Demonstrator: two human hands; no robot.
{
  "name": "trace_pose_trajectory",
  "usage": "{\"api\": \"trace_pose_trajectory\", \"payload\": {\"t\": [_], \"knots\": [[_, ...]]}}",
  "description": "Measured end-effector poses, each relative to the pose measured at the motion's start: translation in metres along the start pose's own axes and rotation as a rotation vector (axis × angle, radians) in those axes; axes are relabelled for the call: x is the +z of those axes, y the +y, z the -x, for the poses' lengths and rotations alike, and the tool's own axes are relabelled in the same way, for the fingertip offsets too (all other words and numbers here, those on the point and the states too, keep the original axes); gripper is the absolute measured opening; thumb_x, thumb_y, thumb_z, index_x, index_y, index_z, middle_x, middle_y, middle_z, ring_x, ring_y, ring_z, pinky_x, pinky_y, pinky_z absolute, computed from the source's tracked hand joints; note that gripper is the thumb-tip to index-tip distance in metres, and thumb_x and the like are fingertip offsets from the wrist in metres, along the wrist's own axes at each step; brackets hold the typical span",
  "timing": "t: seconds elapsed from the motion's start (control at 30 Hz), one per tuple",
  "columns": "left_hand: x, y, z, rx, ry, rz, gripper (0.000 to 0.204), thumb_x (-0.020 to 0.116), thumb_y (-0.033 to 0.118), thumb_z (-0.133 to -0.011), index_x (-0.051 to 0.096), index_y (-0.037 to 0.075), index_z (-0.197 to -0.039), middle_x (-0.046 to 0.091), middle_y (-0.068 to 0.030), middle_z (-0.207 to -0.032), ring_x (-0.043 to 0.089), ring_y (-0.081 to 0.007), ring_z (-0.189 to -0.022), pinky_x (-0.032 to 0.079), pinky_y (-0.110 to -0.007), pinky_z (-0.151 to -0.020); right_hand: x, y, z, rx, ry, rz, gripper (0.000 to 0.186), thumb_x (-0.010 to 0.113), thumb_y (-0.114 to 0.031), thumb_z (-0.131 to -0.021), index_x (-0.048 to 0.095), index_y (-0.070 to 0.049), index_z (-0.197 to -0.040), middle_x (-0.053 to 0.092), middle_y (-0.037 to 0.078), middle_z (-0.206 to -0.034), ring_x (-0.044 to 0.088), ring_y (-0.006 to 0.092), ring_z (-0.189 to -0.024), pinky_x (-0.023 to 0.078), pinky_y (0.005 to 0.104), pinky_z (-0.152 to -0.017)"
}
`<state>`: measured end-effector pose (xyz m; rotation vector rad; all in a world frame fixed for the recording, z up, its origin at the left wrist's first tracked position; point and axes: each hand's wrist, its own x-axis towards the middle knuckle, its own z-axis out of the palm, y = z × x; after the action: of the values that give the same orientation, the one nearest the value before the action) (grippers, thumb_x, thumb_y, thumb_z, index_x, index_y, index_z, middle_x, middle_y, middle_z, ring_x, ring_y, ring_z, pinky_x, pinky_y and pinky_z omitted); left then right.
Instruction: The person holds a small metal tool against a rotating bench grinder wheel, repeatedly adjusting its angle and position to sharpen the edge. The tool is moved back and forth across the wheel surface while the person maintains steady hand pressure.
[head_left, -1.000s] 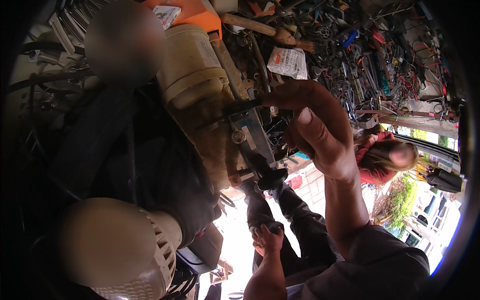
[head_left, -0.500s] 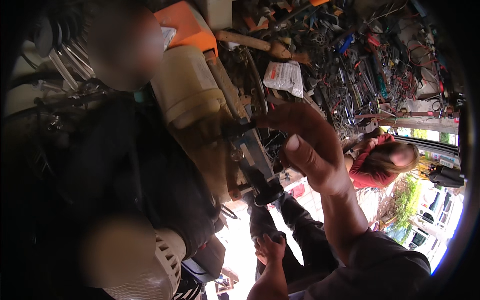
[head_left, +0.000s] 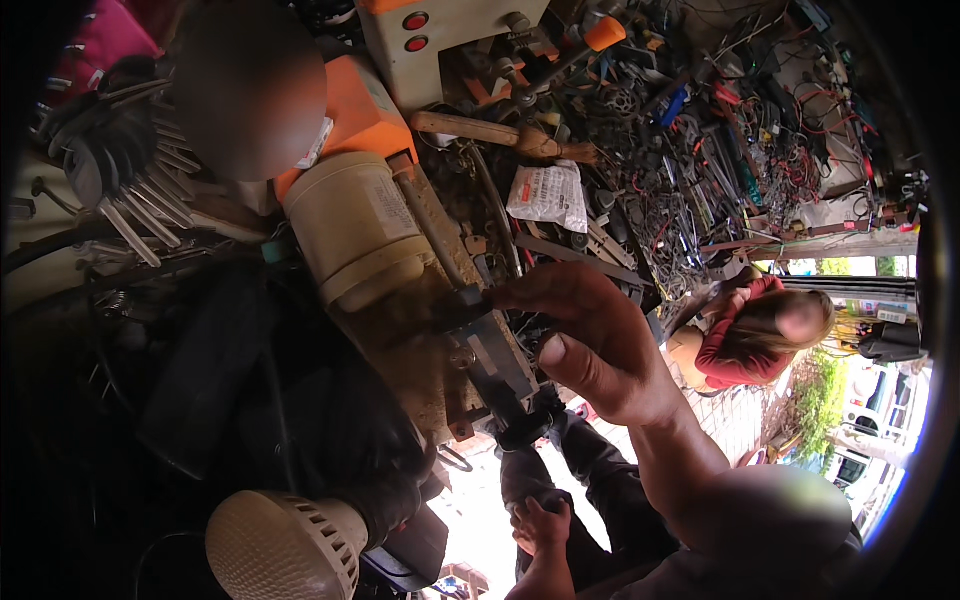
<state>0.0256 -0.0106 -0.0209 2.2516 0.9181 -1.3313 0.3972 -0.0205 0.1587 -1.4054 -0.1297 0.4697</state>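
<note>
The view swung lower across the worktop point(head_left: 640, 200). The right hand point(head_left: 590, 340) slid down the dark metal part point(head_left: 490, 350) beside the cream motor point(head_left: 355, 235); the left hand point(head_left: 540, 525) rose slightly.

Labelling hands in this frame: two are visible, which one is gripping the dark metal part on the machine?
The right hand, raised mid-frame, fingers closed on the dark metal part beside the cream motor housing. The left hand is low by the knees, holding nothing visible.

Daylight pouring in from the lower right, street beyond blown out to white, left side sunk in deep shadow, strong fisheye bending and black vignette at the rim, soft blur on nearest shapes
</note>
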Motion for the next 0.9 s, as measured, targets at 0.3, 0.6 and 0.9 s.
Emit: {"api": "trace_pose_trajectory", "payload": {"t": [0.3, 0.6, 0.9], "knots": [[-0.007, 0.003, 0.0, -0.014, -0.02, 0.002, 0.079, 0.064, 0.059, -0.078, 0.054, 0.006, -0.136, 0.046, -0.0181, -0.142, 0.049, -0.0384, -0.124, 0.046, -0.05, -0.097, 0.003, -0.003, -0.001, -0.021, 0.008, -0.077, 0.052, 0.07, -0.025, -0.093, 0.051, 0.007, -0.129, 0.057, 0.017, -0.125, 0.062, 0.0175, -0.103, 0.052, 0.0267, -0.079], [-0.003, 0.002, 0.0, 0.003, 0.018, 0.0, 0.075, 0.064, 0.058, -0.079, 0.055, 0.006, -0.132, 0.047, -0.0191, -0.14, 0.051, -0.0384, -0.121, 0.047, -0.05, -0.097, 0.002, 0.002, -0.001, -0.069, 0.01, -0.023, 0.052, 0.07, -0.025, -0.093, 0.051, 0.007, -0.129, 0.058, 0.018, -0.124, 0.062, 0.019, -0.105, 0.052, 0.0282, -0.081], [-0.009, 0.003, -0.001, -0.012, -0.044, 0.052, 0.076, 0.064, 0.058, -0.079, 0.053, 0.008, -0.136, 0.047, -0.0213, -0.142, 0.043, -0.0392, -0.133, 0.042, -0.052, -0.103, 0.002, 0.003, 0.002, -0.047, 0.003, 0.005, 0.055, 0.072, -0.027, -0.091, 0.051, 0.007, -0.13, 0.058, 0.018, -0.123, 0.064, 0.0204, -0.102, 0.053, 0.0279, -0.077]]}}
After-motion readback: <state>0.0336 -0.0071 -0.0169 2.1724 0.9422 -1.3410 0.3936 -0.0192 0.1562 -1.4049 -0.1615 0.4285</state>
